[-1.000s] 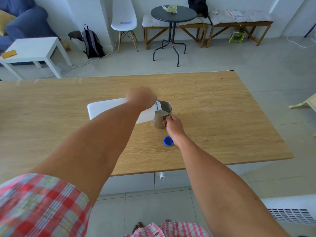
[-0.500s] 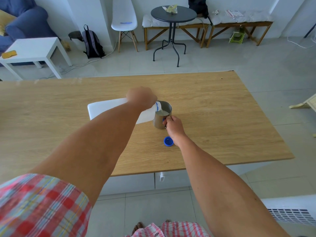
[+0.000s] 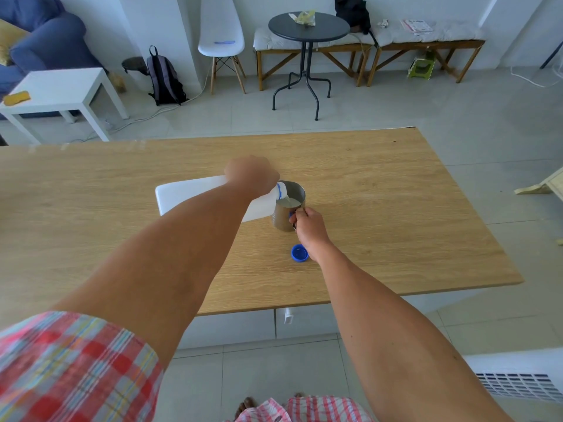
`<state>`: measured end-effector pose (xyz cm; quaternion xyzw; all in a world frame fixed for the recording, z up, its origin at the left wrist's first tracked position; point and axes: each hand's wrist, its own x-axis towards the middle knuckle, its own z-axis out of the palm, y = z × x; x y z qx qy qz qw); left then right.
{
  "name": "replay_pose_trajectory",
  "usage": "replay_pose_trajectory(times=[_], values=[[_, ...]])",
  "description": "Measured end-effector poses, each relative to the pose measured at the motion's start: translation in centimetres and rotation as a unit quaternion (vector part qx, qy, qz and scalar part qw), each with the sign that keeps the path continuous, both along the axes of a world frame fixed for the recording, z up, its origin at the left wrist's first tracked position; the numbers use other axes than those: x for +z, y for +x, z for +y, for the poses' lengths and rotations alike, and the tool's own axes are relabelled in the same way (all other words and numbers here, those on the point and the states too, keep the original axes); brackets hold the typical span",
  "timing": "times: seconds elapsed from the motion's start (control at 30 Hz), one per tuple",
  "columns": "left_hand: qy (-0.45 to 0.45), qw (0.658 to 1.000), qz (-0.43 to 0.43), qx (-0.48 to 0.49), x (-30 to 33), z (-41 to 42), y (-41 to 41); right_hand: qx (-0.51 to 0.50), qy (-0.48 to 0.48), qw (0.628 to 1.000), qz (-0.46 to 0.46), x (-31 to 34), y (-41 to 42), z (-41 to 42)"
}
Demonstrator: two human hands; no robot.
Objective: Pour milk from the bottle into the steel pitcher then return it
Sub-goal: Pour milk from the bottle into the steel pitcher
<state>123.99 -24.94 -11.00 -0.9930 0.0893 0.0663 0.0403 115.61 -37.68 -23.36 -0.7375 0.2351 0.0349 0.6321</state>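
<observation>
1. Wood, light brown, makes up the surface (image 3: 396, 208). Its far edge runs across the picture, its right edge slants down to a round near corner, and its near edge is close to the person.
2. The things sit near the middle of the surface, well away from every edge. There is lots of bare wood on the left, on the right and behind them.
3. The white milk bottle (image 3: 189, 194) is tipped on its side and held up off the wood. Its long side runs left to right. Its flat bottom points left and its mouth points right and a bit down.
4. The mouth, with a blue ring round it, is over the rim of the steel pitcher (image 3: 285, 214). White milk shows inside the pitcher.
5. The left hand (image 3: 251, 175) has its grip closed round the bottle near the neck.
6. The steel pitcher stands upright on the surface. The right hand (image 3: 309, 228) has its grip closed on the pitcher's handle, on the near right side.
7. A blue cap (image 3: 299, 253) lies on the wood just beside the right wrist, nearer the person than the pitcher.
8. Past the far edge is grey floor, then a round dark table (image 3: 308, 25) and a white chair (image 3: 221, 28).
</observation>
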Motion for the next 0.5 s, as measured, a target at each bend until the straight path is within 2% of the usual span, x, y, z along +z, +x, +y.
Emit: replay_pose_trajectory(times=[0.5], values=[[0.004, 1.0, 0.005, -0.002, -0.01, -0.18, 0.04, 0.0, -0.008, 1.0, 0.002, 0.35, -0.13, -0.01]])
